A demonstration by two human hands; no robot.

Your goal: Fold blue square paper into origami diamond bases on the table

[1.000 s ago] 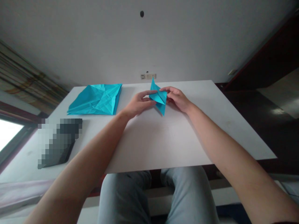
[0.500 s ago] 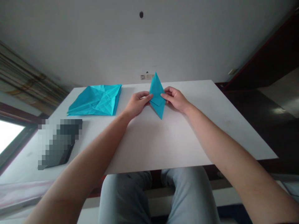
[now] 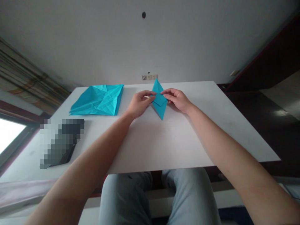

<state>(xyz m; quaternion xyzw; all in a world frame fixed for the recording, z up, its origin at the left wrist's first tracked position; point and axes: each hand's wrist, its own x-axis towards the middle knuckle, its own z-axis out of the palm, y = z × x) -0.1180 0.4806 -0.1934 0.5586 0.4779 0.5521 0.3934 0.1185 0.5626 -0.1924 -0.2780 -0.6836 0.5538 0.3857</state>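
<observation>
A diamond-shaped folded sheet of blue origami paper (image 3: 160,107) is held between my two hands, just above the table's far half. My left hand (image 3: 141,103) pinches its left edge, thumb in front and index finger reaching over the face. On the opposite edge, my right hand (image 3: 176,99) grips with thumb and index finger near the middle. A folded flap with a pointed lower edge shows across the front. The remaining fingers of both hands are partly hidden behind the paper.
A larger creased blue paper (image 3: 99,100) lies at the back left of the white table (image 3: 164,143). Nearer on the left is a dark flat object (image 3: 64,143), blurred by pixels. Wall sockets (image 3: 149,77) show behind the table.
The folded paper's top point has dropped lower. My fingers have moved inward over its face, the left index finger now lying on the front. The whole view has shifted slightly.
</observation>
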